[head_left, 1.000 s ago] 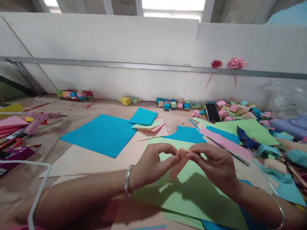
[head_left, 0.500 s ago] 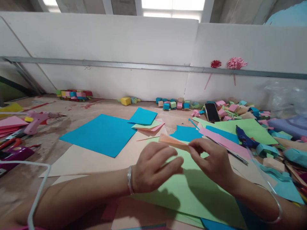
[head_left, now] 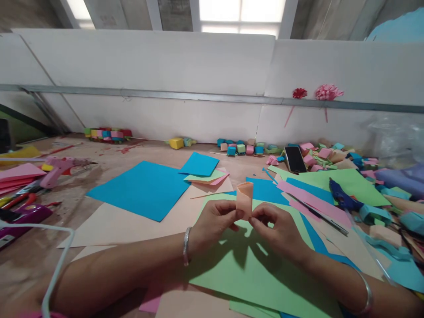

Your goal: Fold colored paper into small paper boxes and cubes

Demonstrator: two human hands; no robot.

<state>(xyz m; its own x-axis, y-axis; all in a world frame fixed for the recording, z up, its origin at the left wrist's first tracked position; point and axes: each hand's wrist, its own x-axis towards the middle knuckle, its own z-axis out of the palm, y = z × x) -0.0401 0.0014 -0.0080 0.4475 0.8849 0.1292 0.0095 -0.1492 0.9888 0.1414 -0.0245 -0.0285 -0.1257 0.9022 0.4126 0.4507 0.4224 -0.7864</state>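
A small folded piece of peach paper (head_left: 244, 201) stands upright between my hands, its top edge bent over into a loop. My left hand (head_left: 217, 221) pinches its lower left side between thumb and fingers. At its lower right corner, my right hand (head_left: 281, 227) pinches the paper with thumb and forefinger. Both hands hover over a large light green sheet (head_left: 251, 282), where their shadows fall. Behind them lie a blue square (head_left: 200, 164) on smaller green and pink papers, and a large blue sheet (head_left: 141, 191).
On the left are a pink glue gun (head_left: 58, 170), a purple tool (head_left: 28, 223) and a white cord (head_left: 53, 274). To the right lie a pen (head_left: 318, 214), a dark blue glue gun (head_left: 342, 196), a phone (head_left: 294, 159) and many small paper boxes (head_left: 326, 153).
The peach paper has gone from lying sideways in my right hand to standing upright. My left hand has turned and now grips it too. The view has tilted up slightly.
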